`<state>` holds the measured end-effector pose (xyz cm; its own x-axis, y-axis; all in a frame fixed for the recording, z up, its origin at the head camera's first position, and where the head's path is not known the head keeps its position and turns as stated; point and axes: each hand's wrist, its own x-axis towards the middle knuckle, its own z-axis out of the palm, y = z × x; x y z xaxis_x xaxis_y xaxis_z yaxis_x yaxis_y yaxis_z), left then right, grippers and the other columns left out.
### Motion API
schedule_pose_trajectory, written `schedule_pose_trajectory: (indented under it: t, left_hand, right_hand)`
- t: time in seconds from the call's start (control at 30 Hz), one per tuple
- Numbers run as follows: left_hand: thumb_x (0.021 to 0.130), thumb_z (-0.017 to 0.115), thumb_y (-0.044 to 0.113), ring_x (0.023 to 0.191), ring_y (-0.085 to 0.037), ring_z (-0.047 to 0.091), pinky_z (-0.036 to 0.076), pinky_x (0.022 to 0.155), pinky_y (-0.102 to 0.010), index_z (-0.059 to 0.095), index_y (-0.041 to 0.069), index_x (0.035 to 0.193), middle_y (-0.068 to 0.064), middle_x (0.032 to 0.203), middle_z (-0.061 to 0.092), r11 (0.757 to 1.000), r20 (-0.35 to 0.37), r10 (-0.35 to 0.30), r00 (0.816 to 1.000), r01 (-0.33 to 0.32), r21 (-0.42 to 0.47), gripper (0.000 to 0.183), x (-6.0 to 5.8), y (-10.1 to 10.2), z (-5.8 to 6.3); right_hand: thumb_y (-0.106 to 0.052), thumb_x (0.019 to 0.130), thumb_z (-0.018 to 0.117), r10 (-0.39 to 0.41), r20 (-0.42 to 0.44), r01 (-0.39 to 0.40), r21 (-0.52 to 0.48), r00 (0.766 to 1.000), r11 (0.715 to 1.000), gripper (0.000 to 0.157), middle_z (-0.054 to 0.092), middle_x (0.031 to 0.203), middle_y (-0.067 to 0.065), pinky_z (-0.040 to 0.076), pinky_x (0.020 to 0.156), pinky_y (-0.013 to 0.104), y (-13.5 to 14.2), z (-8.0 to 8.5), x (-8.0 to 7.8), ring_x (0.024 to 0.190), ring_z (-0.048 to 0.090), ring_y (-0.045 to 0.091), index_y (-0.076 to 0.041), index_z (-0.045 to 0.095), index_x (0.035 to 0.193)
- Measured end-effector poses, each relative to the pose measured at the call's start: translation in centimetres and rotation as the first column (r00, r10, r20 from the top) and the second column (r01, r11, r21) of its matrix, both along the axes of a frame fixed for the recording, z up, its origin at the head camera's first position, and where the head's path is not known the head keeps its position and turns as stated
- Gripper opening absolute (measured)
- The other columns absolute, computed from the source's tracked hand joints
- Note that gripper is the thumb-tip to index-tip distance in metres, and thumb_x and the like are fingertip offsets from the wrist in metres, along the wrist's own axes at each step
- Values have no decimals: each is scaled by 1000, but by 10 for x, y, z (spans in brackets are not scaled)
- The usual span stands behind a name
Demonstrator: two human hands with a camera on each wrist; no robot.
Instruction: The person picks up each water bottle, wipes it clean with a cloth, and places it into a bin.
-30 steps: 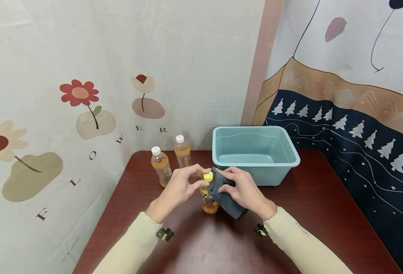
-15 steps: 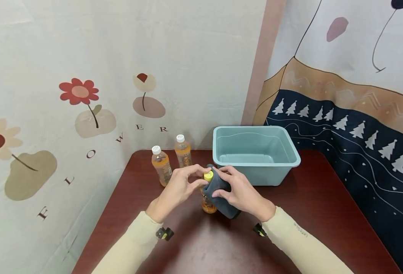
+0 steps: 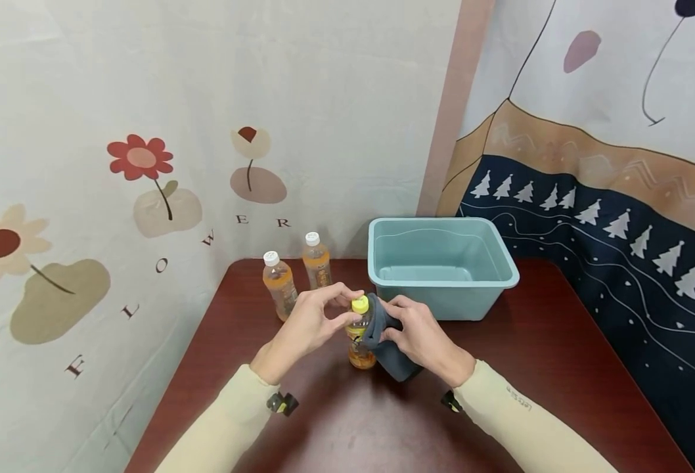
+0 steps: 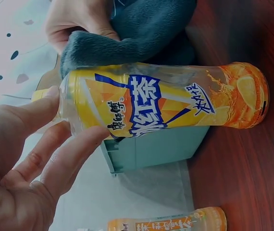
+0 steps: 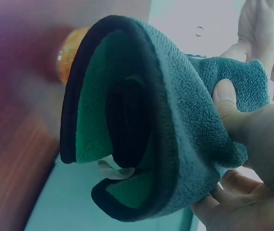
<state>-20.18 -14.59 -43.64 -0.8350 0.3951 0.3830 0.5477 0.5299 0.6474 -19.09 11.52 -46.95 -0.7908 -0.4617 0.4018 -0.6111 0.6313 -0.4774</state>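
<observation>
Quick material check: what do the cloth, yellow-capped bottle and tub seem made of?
Cloth: soft fabric, perhaps microfibre, given its fuzzy pile. Yellow-capped bottle: likely glossy plastic, with see-through neck and highlights. Tub: probably smooth moulded plastic, with rounded corners.

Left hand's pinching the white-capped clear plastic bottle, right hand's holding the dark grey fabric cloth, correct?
Not quite: the head view shows the left hand pinching a clear plastic bottle with a round yellow cap, not a white one. The rest stands.
</observation>
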Motion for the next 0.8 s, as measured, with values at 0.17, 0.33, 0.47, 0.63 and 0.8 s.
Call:
schedule_pose_trajectory:
  t: [0.17,0.33,0.47,0.63,0.8]
  left_hand:
    - [98,96,16,103,-16,84,71,93,-47,82,22,123,3,132,89,1000,0,-1,1000,1,-11,29,-1,-1,-1]
    - [99,96,18,104,-16,84,69,92,-33,82,24,122,6,134,88,1000,3,2,1000,-2,-22,28,0,-3,-2]
    - [99,96,19,106,-20,84,67,92,-32,81,24,122,6,135,88,1000,-1,-6,1000,6,-23,27,-1,-2,-2]
    - [99,96,19,105,-14,83,67,92,-33,81,24,122,6,135,88,1000,-2,-12,1000,12,-28,28,-1,-1,-1]
    - [99,96,20,105,-11,82,67,93,-32,81,24,123,6,135,88,1000,7,-6,1000,6,-28,28,-1,-1,0]
  right_hand:
    - [-5,92,99,6,52,-7,27,999,1000,59,82,115,7,66,82,28,1,-14,-5,102,81,20,1,78,147]
    - [-4,93,98,25,117,-37,94,993,995,52,81,111,7,66,80,28,-1,-38,-11,102,81,22,0,81,142]
    - [-6,94,97,53,136,-77,176,989,981,33,80,105,9,62,73,26,-3,-56,-15,97,82,22,-3,89,126]
    - [1,93,95,74,161,-106,194,984,975,14,80,93,9,55,64,22,-4,-65,-19,84,79,16,-8,90,103]
    - [6,93,91,79,185,-113,179,980,977,17,82,90,7,50,61,21,-5,-65,-23,80,74,10,-9,90,101]
